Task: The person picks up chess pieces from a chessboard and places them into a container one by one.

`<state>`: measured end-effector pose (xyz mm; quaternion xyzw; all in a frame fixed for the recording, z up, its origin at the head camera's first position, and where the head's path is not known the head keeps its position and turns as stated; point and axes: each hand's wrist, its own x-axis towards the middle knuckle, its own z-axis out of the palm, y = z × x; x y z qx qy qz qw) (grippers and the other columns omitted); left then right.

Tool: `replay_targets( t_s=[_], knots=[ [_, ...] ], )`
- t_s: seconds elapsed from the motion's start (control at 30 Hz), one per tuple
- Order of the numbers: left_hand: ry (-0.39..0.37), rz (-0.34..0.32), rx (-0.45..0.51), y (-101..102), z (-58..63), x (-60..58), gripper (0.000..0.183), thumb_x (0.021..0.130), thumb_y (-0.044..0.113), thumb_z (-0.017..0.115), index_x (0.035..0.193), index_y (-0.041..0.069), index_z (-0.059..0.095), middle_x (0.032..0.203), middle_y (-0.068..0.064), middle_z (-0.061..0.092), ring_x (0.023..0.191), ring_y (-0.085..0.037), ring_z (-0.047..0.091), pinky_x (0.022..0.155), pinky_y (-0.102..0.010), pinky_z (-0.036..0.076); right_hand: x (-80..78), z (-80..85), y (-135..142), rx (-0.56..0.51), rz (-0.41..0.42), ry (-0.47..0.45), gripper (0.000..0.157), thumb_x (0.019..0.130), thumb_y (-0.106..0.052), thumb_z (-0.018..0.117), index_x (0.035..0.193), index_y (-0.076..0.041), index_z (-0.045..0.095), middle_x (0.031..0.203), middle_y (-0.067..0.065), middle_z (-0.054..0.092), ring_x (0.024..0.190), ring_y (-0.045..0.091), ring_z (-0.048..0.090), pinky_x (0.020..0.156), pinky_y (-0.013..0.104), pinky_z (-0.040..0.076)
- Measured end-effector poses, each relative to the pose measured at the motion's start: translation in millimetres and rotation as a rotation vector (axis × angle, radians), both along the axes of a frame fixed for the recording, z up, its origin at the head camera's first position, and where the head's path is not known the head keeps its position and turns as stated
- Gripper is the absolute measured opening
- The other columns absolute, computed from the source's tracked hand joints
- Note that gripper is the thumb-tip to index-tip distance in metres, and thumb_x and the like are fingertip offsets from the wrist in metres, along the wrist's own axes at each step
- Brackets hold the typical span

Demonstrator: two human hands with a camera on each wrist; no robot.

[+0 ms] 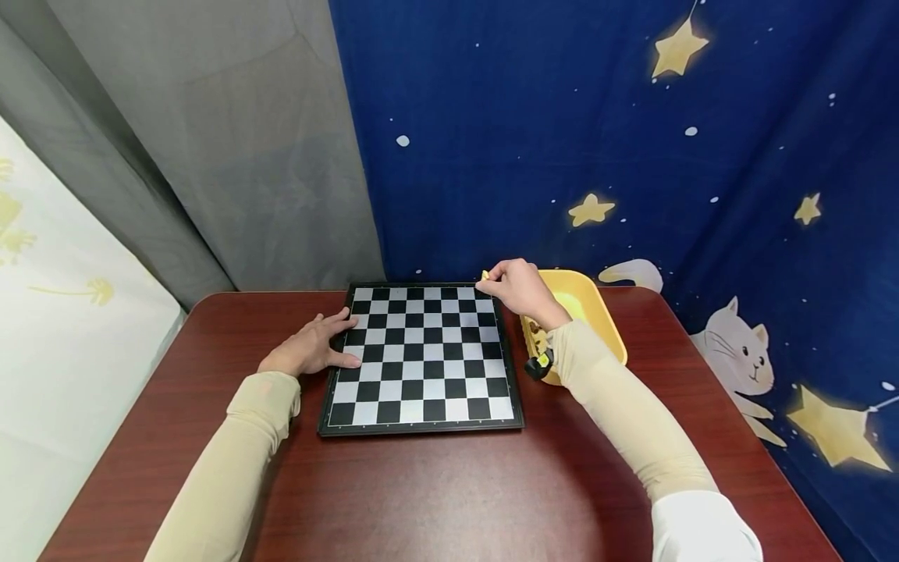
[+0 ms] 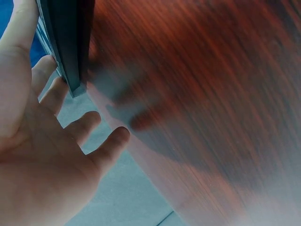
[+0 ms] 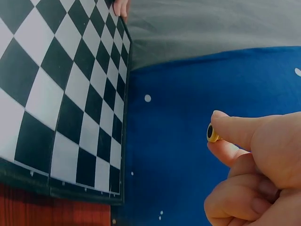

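Note:
A black-and-white chessboard point(image 1: 423, 355) with a dark frame lies flat on the table, and no pieces stand on it. My left hand point(image 1: 307, 349) rests at its left edge, thumb and forefinger over the border squares; in the left wrist view the other fingers point(image 2: 83, 126) spread beside the frame. Above the board's far right corner, my right hand point(image 1: 523, 289) pinches a small gold chess piece point(image 3: 212, 133) between thumb and forefinger. Its round black base faces the right wrist camera, while the fingers hide most of its body.
Right of the board stands a yellow plastic tub point(image 1: 595, 312) with several small pieces point(image 1: 538, 337) inside, partly covered by my right forearm. The reddish-brown table point(image 1: 449, 492) ends at a blue curtain point(image 1: 492, 140) with stars and a grey one point(image 1: 274, 179).

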<state>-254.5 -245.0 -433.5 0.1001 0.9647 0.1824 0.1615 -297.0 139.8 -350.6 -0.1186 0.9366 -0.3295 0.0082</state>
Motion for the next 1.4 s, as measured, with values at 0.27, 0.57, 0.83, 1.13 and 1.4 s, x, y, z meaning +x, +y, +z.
replay_targets(
  t_s=[0.27, 0.57, 0.83, 1.13, 1.4],
  knots=[
    [-0.016, 0.012, -0.002, 2.0, -0.1, 1.3, 0.100, 0.081, 0.057, 0.079, 0.162, 0.021, 0.032, 0.173, -0.009, 0.016, 0.158, -0.048, 0.007, 0.122, -0.068, 0.023, 4.8, 0.1, 24.9, -0.010, -0.025, -0.010, 0.026, 0.095, -0.034, 0.072, 0.092, -0.008, 0.070, 0.058, -0.005, 0.046, 0.050, 0.013, 0.044, 0.048, 0.022, 0.031],
    [0.002, -0.004, -0.003, 0.7, -3.1, 1.3, 0.099, 0.082, 0.058, 0.078, 0.162, 0.020, 0.033, 0.173, -0.009, 0.016, 0.157, -0.049, 0.008, 0.122, -0.069, 0.022, 9.3, 3.7, 51.1, -0.004, -0.059, 0.004, 0.031, 0.095, -0.036, 0.071, 0.099, -0.005, 0.071, 0.059, -0.006, 0.046, 0.053, 0.013, 0.046, 0.052, 0.025, 0.037],
    [0.013, -0.012, 0.000, -0.4, -4.5, -0.3, 0.100, 0.081, 0.060, 0.078, 0.161, 0.019, 0.034, 0.173, -0.010, 0.017, 0.156, -0.050, 0.009, 0.123, -0.067, 0.022, 13.7, 4.7, 78.2, 0.014, -0.097, 0.004, 0.031, 0.096, -0.034, 0.070, 0.103, -0.004, 0.072, 0.074, 0.010, 0.071, 0.057, 0.014, 0.056, 0.053, 0.025, 0.043],
    [0.026, -0.030, 0.004, 0.0, -2.1, 1.4, 0.097, 0.083, 0.056, 0.077, 0.160, 0.016, 0.035, 0.172, -0.013, 0.019, 0.155, -0.053, 0.011, 0.124, -0.066, 0.022, 18.8, 0.0, 101.4, 0.017, -0.124, -0.009, 0.030, 0.095, -0.031, 0.070, 0.101, -0.002, 0.071, 0.066, -0.004, 0.053, 0.062, 0.016, 0.050, 0.058, 0.028, 0.041],
    [0.033, -0.030, 0.006, -1.5, 0.1, 0.6, 0.098, 0.082, 0.057, 0.078, 0.160, 0.015, 0.036, 0.172, -0.013, 0.019, 0.154, -0.055, 0.012, 0.123, -0.067, 0.021, 22.5, -8.2, 112.2, 0.035, -0.132, -0.036, 0.030, 0.096, -0.030, 0.070, 0.103, -0.001, 0.071, 0.063, -0.005, 0.051, 0.061, 0.016, 0.049, 0.059, 0.029, 0.042]
  ],
)
